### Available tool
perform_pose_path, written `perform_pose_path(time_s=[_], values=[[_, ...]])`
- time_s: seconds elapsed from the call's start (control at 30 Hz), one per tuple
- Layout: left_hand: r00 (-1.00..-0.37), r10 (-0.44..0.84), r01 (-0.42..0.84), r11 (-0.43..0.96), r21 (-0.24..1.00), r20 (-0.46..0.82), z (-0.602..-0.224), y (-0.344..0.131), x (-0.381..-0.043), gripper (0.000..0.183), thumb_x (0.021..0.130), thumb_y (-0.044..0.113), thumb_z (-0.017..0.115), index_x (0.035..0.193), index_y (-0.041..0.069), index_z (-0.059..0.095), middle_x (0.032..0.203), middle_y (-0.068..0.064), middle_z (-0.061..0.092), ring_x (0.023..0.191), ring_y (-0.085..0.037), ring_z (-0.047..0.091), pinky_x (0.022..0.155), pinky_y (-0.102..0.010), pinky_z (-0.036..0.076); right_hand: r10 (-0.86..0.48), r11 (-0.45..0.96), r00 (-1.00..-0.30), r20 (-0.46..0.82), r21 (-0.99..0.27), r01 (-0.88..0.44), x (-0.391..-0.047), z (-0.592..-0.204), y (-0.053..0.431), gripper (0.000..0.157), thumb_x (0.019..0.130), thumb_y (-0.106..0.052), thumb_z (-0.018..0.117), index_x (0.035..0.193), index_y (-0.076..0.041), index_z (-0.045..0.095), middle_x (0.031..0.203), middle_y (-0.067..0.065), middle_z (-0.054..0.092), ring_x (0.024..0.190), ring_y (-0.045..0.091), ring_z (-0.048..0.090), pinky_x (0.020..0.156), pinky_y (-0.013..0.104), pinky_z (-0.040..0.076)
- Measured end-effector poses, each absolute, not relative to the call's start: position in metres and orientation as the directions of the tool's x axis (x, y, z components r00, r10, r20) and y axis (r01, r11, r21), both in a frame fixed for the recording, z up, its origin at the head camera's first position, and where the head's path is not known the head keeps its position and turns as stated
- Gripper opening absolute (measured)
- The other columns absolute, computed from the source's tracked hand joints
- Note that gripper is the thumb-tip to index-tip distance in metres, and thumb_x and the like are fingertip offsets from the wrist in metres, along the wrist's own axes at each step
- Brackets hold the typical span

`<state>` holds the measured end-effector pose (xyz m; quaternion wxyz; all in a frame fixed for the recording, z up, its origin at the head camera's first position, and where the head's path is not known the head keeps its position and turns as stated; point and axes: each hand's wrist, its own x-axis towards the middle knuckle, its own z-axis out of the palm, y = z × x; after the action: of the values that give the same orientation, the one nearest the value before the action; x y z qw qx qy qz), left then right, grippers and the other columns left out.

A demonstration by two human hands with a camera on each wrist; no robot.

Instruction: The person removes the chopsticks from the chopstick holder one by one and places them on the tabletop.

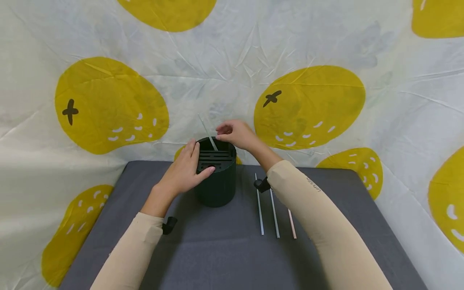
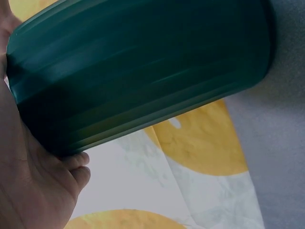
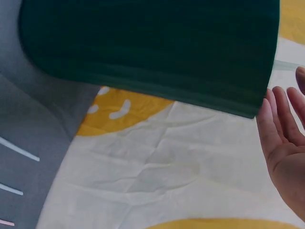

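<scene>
A dark green, round utensil holder (image 1: 215, 189) with a slotted top insert stands upright at the table's far side. A thin pale stick (image 1: 208, 129) leans to the left out of its open rear part. My left hand (image 1: 185, 168) grips the holder's left rim, the thumb across the front of the top and the fingers toward the back. Just above the rear right rim, my right hand (image 1: 237, 134) hangs with loosely bent fingers and holds nothing. In the right wrist view its fingers (image 3: 282, 117) are beside the rim, near the stick (image 3: 286, 65).
Two pale sticks (image 1: 260, 213) and a pinkish stick (image 1: 292, 225) lie roughly parallel on the grey table (image 1: 217, 249), right of the holder. My right forearm partly covers them. Behind the table hangs a white cloth (image 1: 232, 48) with yellow fruit prints.
</scene>
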<state>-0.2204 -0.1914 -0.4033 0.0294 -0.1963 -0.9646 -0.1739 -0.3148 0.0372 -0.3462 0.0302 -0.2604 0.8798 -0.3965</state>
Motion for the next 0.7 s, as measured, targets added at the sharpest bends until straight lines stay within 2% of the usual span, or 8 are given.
perform_pose_path(time_s=[0.17, 0.37, 0.5, 0.7], values=[[-0.918, 0.375, 0.397, 0.86, 0.321, 0.129, -0.404, -0.191, -0.221, 0.107, 0.098, 0.077, 0.038, 0.166, 0.001, 0.006, 0.174, -0.018, -0.002, 0.162, -0.035, 0.003, 0.127, -0.059, 0.018, -0.483, 0.57, -0.865, 0.136, -0.701, -0.429, -0.316, -0.346, 0.024, 0.031, 0.098, -0.02, 0.074, 0.123, -0.002, 0.072, 0.117, 0.013, 0.074, 0.111, 0.027, 0.069, 0.096, 0.04, 0.057], [-0.918, 0.377, 0.396, 0.86, 0.32, 0.124, -0.404, -0.191, -0.22, 0.107, 0.098, 0.077, 0.038, 0.165, 0.0, 0.005, 0.174, -0.017, -0.002, 0.162, -0.035, 0.003, 0.127, -0.059, 0.017, -0.467, 0.629, -0.876, 0.12, -0.651, -0.425, -0.315, -0.342, 0.011, 0.02, 0.096, -0.022, 0.076, 0.107, -0.006, 0.073, 0.105, 0.01, 0.074, 0.096, 0.024, 0.068, 0.084, 0.036, 0.057], [-0.918, 0.375, 0.396, 0.862, 0.317, 0.125, -0.404, -0.19, -0.22, 0.107, 0.099, 0.077, 0.037, 0.165, 0.0, 0.005, 0.174, -0.017, -0.002, 0.162, -0.035, 0.003, 0.127, -0.059, 0.017, -0.453, 0.663, -0.887, 0.089, -0.631, -0.402, -0.315, -0.342, 0.004, 0.018, 0.096, -0.021, 0.076, 0.105, -0.007, 0.071, 0.102, 0.009, 0.073, 0.089, 0.021, 0.067, 0.079, 0.031, 0.056], [-0.917, 0.375, 0.399, 0.86, 0.319, 0.135, -0.403, -0.19, -0.22, 0.107, 0.098, 0.077, 0.037, 0.165, -0.001, 0.006, 0.174, -0.018, -0.001, 0.162, -0.035, 0.004, 0.127, -0.059, 0.019, -0.423, 0.703, -0.902, 0.09, -0.596, -0.389, -0.315, -0.341, -0.001, 0.014, 0.097, -0.019, 0.075, 0.1, -0.007, 0.069, 0.098, 0.009, 0.072, 0.084, 0.021, 0.064, 0.074, 0.03, 0.054]])
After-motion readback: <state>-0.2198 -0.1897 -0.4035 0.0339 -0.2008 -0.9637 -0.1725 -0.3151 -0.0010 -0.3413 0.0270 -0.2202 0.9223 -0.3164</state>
